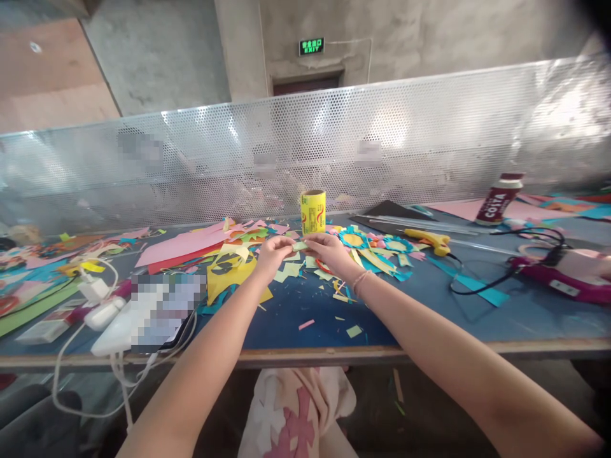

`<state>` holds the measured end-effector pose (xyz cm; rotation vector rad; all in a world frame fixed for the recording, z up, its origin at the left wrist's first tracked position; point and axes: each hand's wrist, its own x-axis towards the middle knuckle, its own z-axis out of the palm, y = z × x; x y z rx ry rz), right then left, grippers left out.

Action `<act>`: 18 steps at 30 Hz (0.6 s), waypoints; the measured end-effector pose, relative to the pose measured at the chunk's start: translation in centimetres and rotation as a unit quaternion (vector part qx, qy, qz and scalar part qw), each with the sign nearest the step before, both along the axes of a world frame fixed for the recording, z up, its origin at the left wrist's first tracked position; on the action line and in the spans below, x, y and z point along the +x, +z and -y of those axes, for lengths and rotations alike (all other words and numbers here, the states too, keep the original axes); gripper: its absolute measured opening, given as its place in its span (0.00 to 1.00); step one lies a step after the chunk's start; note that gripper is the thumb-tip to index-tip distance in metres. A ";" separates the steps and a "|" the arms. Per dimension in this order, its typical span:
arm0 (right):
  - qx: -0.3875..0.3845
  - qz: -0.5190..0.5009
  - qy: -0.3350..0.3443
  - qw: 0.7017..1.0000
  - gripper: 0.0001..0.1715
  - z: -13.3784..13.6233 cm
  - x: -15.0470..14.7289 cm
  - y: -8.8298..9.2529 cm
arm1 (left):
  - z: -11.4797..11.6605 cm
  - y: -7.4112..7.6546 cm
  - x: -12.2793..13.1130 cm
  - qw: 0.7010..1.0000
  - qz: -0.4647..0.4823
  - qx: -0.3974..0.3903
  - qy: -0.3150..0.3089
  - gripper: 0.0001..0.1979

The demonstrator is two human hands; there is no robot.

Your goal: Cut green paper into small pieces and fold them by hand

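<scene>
Both arms reach over the blue table (296,321). Between my fingertips is a small pale green piece of paper (300,246). My left hand (275,254) pinches its left side, and my right hand (329,251) pinches the right side. Below the hands lie loose pale green paper squares (287,271) and tiny scraps. Just behind them stands a yellow cylindrical roll (313,213). Blue-rimmed paper flowers (353,238) with yellow centres lie to the right of my right hand. Yellow paper (229,278) with cut-outs is beside my left wrist.
Pink paper sheets (184,247), a phone (169,312) and a white charger (107,312) with cables are on the left. A yellow glue gun (427,240), corded to a magenta power strip (563,280), and a COSTA bottle (499,200) are on the right. A perforated metal screen (214,165) stands behind.
</scene>
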<state>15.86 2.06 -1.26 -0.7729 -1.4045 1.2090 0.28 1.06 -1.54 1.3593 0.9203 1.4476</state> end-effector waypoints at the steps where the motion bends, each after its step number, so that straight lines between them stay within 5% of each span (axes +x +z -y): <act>1: 0.006 0.008 -0.006 1.000 0.06 0.0 0.0 0.0 | 0.0 0.0 0.0 1.000 -0.006 0.001 -0.002 0.07; 18: 0.084 0.042 -0.030 0.995 0.11 0.6 0.2 0.5 | -0.1 -0.1 -0.2 0.997 -0.059 0.038 0.035 0.08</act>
